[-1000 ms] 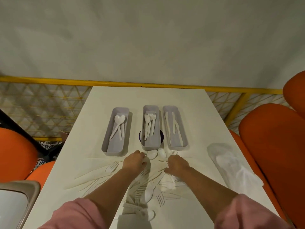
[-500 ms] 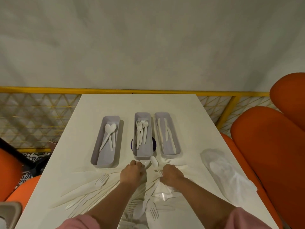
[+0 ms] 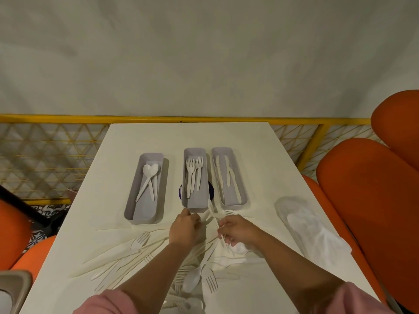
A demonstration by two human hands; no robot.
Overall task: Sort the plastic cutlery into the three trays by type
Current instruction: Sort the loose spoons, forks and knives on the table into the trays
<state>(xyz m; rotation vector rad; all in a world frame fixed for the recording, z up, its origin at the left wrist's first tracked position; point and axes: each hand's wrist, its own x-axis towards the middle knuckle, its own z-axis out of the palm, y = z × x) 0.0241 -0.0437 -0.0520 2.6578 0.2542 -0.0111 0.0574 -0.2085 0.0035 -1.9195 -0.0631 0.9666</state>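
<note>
Head view: left tray (image 3: 145, 214) holding a few spoons, middle tray (image 3: 194, 201) forks, right tray (image 3: 235, 199) knives. Most of pile (image 3: 140, 252) unsorted (early stage, by estimate). Right hand (image 3: 238, 230) pinching spoon (image 3: 214, 213); left hand (image 3: 184, 227) curled, contents indiscernible.

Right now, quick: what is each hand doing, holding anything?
Left hand: fingers curled on the pile by the middle tray; whether it grips anything cannot be told.
Right hand: closed on a white spoon, lifted off the table.
</note>
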